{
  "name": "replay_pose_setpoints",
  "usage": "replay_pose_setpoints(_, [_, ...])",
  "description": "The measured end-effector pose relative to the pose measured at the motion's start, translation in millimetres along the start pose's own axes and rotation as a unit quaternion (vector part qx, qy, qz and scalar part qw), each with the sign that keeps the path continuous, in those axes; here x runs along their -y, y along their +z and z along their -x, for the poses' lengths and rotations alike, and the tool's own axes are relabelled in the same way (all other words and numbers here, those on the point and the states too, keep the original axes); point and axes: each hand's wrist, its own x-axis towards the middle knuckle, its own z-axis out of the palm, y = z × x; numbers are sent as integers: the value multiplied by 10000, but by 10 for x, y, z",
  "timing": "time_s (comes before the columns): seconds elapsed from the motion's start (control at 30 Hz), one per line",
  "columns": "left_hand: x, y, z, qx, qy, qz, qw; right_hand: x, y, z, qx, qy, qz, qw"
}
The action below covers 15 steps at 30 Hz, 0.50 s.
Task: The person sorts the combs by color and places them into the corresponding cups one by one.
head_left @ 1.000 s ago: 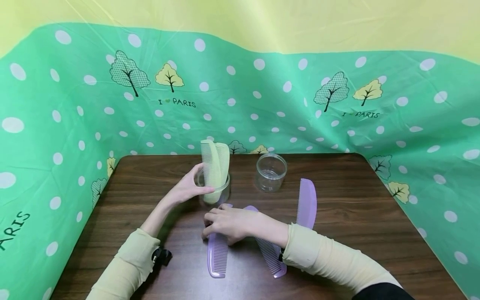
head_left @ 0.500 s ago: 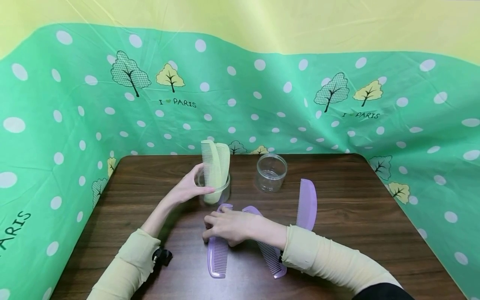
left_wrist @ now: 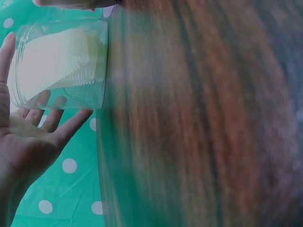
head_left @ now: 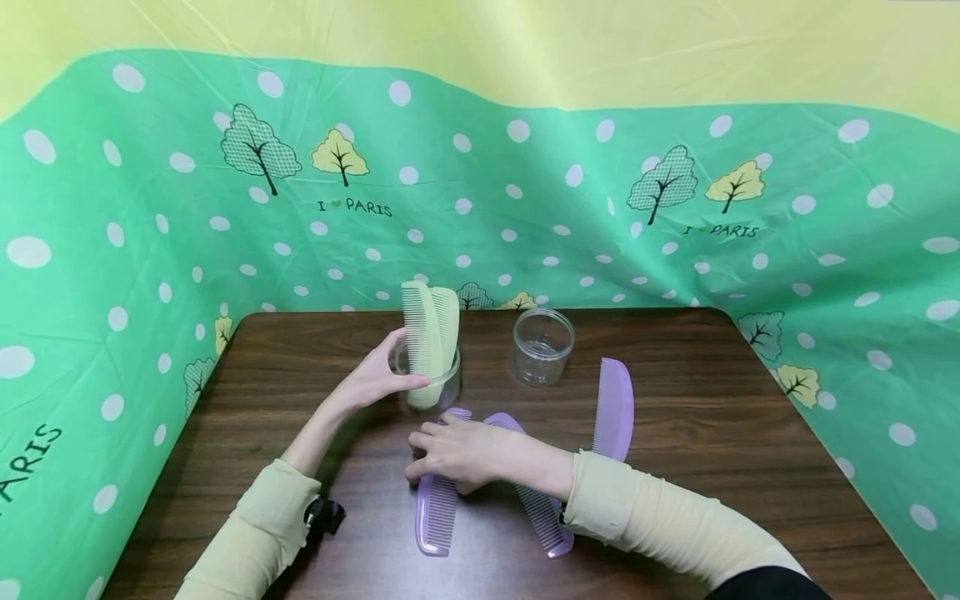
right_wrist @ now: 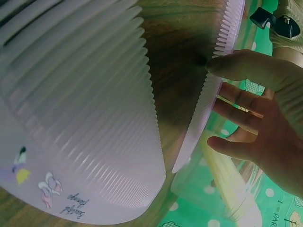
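Note:
My left hand [head_left: 375, 373] grips a clear jar [head_left: 452, 387] from its left side, thumb across the near side. Pale yellow combs [head_left: 429, 337] stand in that jar, leaning and rising above the rim. In the left wrist view the fingers curve around the jar wall [left_wrist: 100, 61]. On the table in front of the jar, my right hand [head_left: 465, 450] pinches a purple comb [head_left: 431, 525] at mid-length; the right wrist view shows thumb and fingers on either side of this comb [right_wrist: 196, 125]. Another purple comb [head_left: 546, 521] lies partly under the right forearm.
A second clear jar [head_left: 542, 354] with nothing in it stands right of the first. A third purple comb [head_left: 615, 404] lies at the right, its lower end hidden by the sleeve. Green polka-dot cloth [head_left: 510, 192] walls the brown wooden table [head_left: 720, 433].
The far end of the purple comb in my right hand has shifted slightly to the right. My left hand, the jars and the other combs stay put.

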Motion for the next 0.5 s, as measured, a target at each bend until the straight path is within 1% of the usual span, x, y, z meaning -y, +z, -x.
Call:
replay_pose_setpoints(0.1, [0, -1, 7, 1, -7, 4, 10000, -1, 9, -9, 5, -4, -17, 10000])
replay_pose_setpoints(0.33, [-1, -1, 1, 9, 9, -20, 10000, 5, 28, -29, -119, 28, -16, 9999])
replay_pose_setpoints(0.5, [23, -1, -12, -2, 28, 5, 10000, 6, 24, -33, -134, 61, 95, 9998])
